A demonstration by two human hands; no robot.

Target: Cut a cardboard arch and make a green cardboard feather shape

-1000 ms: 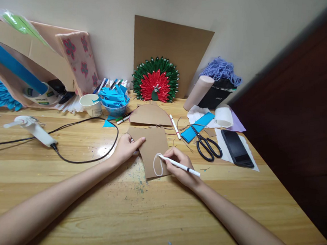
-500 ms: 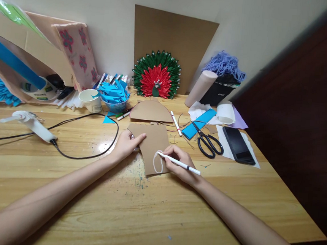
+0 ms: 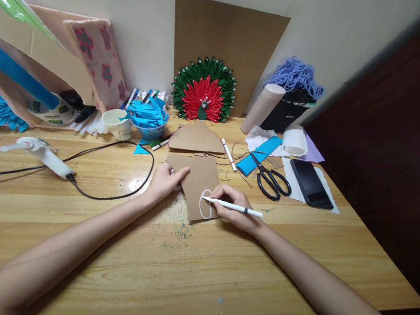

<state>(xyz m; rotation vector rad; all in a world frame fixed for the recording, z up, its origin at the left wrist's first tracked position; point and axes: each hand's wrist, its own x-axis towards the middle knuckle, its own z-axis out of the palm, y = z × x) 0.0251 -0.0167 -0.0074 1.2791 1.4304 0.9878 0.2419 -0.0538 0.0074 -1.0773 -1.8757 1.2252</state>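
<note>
My left hand (image 3: 167, 179) grips the left edge of a brown cardboard piece (image 3: 197, 176), thumb on top and fingers partly hidden beneath. In my right hand (image 3: 237, 206) is a slim white marker (image 3: 242, 209) with a dark band, held like a pen. Its tip touches the cardboard at a white oval outline (image 3: 200, 208) near the lower right. Just beyond lies a half-round cardboard piece (image 3: 197, 139). Behind that, a green and red peacock craft (image 3: 203, 93) stands against a large cardboard sheet (image 3: 228, 36).
On the right lie black-handled scissors (image 3: 269, 181), a blue folded strip (image 3: 259, 154), a capped marker (image 3: 228, 154) and a phone (image 3: 310, 183). To the left are a white glue gun (image 3: 44, 157) with its cord, a paper cup (image 3: 117, 126) and a bowl (image 3: 150, 131) of blue pieces.
The marker tip has shifted slightly along the upper left of the oval, whose white line looks more closed at the top. My left hand keeps its hold; the camera view has moved a little.
</note>
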